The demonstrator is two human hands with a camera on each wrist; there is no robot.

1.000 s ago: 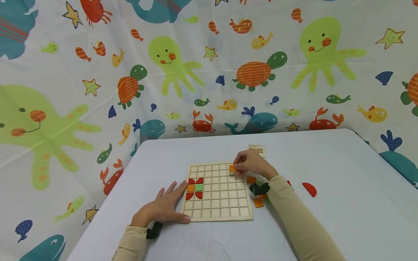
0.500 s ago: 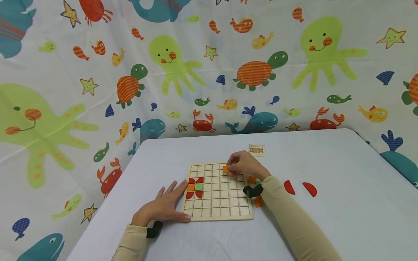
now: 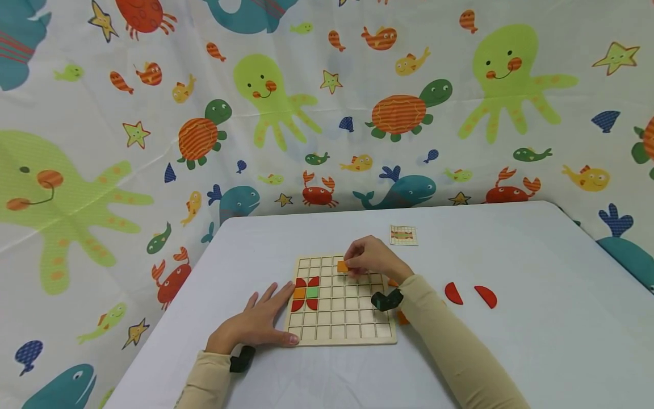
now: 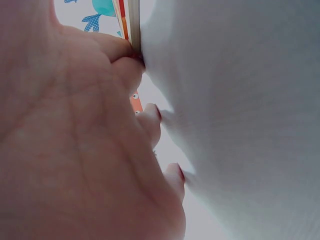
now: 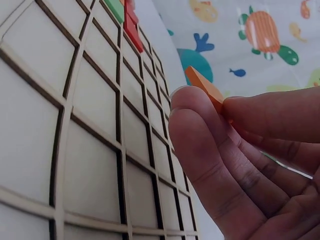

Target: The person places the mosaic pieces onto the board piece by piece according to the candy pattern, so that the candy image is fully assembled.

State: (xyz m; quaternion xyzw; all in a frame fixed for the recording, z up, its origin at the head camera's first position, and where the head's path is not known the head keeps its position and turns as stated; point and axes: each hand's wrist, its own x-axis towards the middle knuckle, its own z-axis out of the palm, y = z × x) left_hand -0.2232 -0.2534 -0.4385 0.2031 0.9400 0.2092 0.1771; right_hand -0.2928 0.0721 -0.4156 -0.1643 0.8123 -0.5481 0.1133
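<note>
My right hand (image 3: 369,257) pinches an orange square tile (image 3: 342,266) between thumb and fingers, over the upper rows of the wooden grid board (image 3: 337,335). In the right wrist view the same orange tile (image 5: 206,89) tilts up from the fingertips, beside the grid. My left hand (image 3: 258,324) lies with spread fingers at the board's left edge, thumb at the lower left corner. Its palm (image 4: 75,130) fills much of the left wrist view. On the board's left side, red quarter-round pieces (image 3: 297,305) surround an orange square (image 3: 299,293) and a green square (image 3: 311,292).
A small pattern card (image 3: 403,235) lies behind the board. Two red pieces, one curved (image 3: 452,293) and one half-round (image 3: 486,296), lie right of my forearm. Orange tiles (image 3: 403,318) show partly beneath the right wrist. A sea-animal printed cloth (image 3: 317,159) hangs behind the table.
My right hand has moved left over the board with the orange tile, baring the card and the red pieces at the right. The left hand stays in place.
</note>
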